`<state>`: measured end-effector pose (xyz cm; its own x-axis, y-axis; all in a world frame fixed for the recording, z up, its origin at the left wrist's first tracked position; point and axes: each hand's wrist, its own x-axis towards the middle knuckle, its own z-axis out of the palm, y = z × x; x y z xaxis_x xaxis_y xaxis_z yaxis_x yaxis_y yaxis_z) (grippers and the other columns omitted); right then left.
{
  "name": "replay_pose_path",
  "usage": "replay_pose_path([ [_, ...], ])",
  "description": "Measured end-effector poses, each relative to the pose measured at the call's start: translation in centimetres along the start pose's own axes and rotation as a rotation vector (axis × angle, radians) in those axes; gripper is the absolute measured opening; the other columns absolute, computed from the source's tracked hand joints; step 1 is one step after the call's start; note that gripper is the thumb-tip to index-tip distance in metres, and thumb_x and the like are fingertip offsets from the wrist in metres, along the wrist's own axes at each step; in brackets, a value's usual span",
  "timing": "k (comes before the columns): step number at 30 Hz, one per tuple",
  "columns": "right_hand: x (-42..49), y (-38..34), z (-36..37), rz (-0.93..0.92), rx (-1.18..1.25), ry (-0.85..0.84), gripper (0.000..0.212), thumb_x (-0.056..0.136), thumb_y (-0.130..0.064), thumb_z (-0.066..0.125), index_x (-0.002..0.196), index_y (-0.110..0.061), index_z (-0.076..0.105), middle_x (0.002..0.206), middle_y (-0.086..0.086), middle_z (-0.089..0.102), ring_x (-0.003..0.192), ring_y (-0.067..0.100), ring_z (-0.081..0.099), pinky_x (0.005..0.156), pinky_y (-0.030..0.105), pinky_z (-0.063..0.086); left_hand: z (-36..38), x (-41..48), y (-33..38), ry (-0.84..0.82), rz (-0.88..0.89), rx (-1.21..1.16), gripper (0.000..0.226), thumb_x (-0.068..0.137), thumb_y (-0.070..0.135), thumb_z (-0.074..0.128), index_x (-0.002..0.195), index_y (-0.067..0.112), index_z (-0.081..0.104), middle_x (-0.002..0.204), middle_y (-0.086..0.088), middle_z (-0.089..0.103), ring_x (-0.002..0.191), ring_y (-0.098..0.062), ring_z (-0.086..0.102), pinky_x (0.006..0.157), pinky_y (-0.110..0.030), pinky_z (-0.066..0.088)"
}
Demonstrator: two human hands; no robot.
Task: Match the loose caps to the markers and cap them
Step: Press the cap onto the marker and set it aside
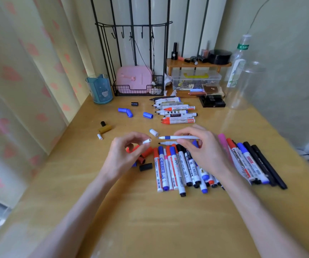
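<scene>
A slim white marker [170,137] with a blue band and a bare pointed tip is gripped level by the fingers of the right hand [204,148], above the smooth yellow wooden surface [150,220]. A small white cylindrical cap [147,141] is pinched by the left hand [125,155], near the tip but apart from it.

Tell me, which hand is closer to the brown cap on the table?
Left. The left hand is right of the brown cap, toward the person; the right hand is farther right, over the marker pile.
</scene>
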<state>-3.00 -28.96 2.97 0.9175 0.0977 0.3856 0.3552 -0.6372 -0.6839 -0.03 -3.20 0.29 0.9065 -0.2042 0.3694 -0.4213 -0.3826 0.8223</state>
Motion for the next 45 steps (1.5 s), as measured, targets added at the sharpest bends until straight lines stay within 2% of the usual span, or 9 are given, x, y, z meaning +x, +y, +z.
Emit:
replay_pose_path([
  [4,-0.6,0.1,1.1,-0.086,-0.040,0.030,0.016,0.096,-0.021,0.072,0.107,-0.031,0.077,0.096,-0.013,0.063,0.104,0.007,0.056,0.089,0.020,0.043,0.5,-0.8,-0.2,-0.075,-0.017,-0.051,0.007,0.097,0.019,0.073,0.104,0.018,0.074,0.097,0.007,0.077,0.076,-0.012,0.070,0.073,-0.043,0.059],
  [8,-0.8,0.3,1.3,-0.131,-0.117,0.039,0.015,0.097,-0.020,0.071,0.109,-0.028,0.077,0.096,-0.013,0.062,0.101,0.010,0.055,0.087,0.029,0.047,0.6,-1.0,-0.5,-0.112,-0.013,-0.036,0.007,0.098,0.021,0.072,0.105,0.022,0.073,0.102,0.010,0.076,0.081,-0.019,0.072,0.076,-0.054,0.057],
  [20,-1.2,0.3,1.5,-0.190,-0.172,0.047,0.017,0.096,-0.019,0.071,0.110,-0.025,0.079,0.095,-0.010,0.062,0.095,0.012,0.054,0.082,0.028,0.046,0.7,-1.2,-0.2,-0.121,-0.048,-0.046,0.008,0.093,0.022,0.078,0.101,0.021,0.076,0.093,0.010,0.077,0.080,-0.018,0.072,0.079,-0.055,0.056],
  [22,-1.2,0.3,1.7,-0.204,-0.181,0.052,0.018,0.096,-0.020,0.072,0.111,-0.025,0.079,0.094,-0.011,0.061,0.093,0.011,0.053,0.081,0.031,0.047,0.8,-1.3,0.0,-0.134,-0.029,-0.046,0.008,0.094,0.023,0.076,0.102,0.022,0.075,0.092,0.009,0.077,0.080,-0.020,0.073,0.078,-0.053,0.057],
  [26,-1.4,0.4,1.8,-0.235,-0.194,0.048,0.020,0.096,-0.022,0.072,0.115,-0.026,0.078,0.092,-0.012,0.061,0.090,0.010,0.052,0.076,0.032,0.048,0.8,-1.7,0.3,-0.128,0.002,-0.016,0.007,0.096,0.026,0.073,0.103,0.024,0.074,0.078,0.012,0.074,0.067,-0.016,0.070,0.069,-0.028,0.054],
  [30,-1.6,0.3,2.2,-0.241,-0.193,0.025,0.021,0.095,-0.024,0.071,0.115,-0.023,0.079,0.089,-0.011,0.061,0.087,0.012,0.055,0.074,0.026,0.046,0.9,-1.9,0.3,-0.100,0.026,0.035,0.012,0.094,0.034,0.071,0.104,0.028,0.076,0.075,0.016,0.072,0.069,-0.015,0.070,0.071,-0.032,0.057],
  [40,-2.2,0.0,3.1,-0.258,-0.189,0.106,0.022,0.088,-0.004,0.079,0.108,-0.014,0.082,0.087,-0.006,0.069,0.082,0.011,0.059,0.075,0.020,0.047,2.0,-2.4,0.3,-0.024,0.040,0.018,0.010,0.097,0.014,0.072,0.096,0.022,0.079,0.072,0.009,0.074,0.071,-0.014,0.074,0.078,-0.031,0.060],
  [43,-2.2,0.0,2.6,-0.219,-0.145,0.063,0.018,0.093,-0.012,0.077,0.109,-0.018,0.081,0.092,-0.019,0.067,0.083,-0.003,0.056,0.078,0.016,0.043,2.2,-2.1,0.4,-0.032,0.036,0.018,0.010,0.098,0.015,0.071,0.099,0.022,0.078,0.073,0.011,0.073,0.072,-0.012,0.073,0.075,-0.029,0.059],
  [45,-2.1,0.0,2.1,-0.202,-0.175,0.021,0.011,0.095,-0.026,0.075,0.104,-0.024,0.080,0.095,-0.029,0.063,0.085,-0.005,0.056,0.084,0.027,0.046,2.5,-1.8,0.5,-0.035,0.018,-0.003,0.010,0.100,0.015,0.069,0.104,0.019,0.078,0.080,0.014,0.075,0.077,-0.009,0.074,0.075,-0.027,0.060],
])
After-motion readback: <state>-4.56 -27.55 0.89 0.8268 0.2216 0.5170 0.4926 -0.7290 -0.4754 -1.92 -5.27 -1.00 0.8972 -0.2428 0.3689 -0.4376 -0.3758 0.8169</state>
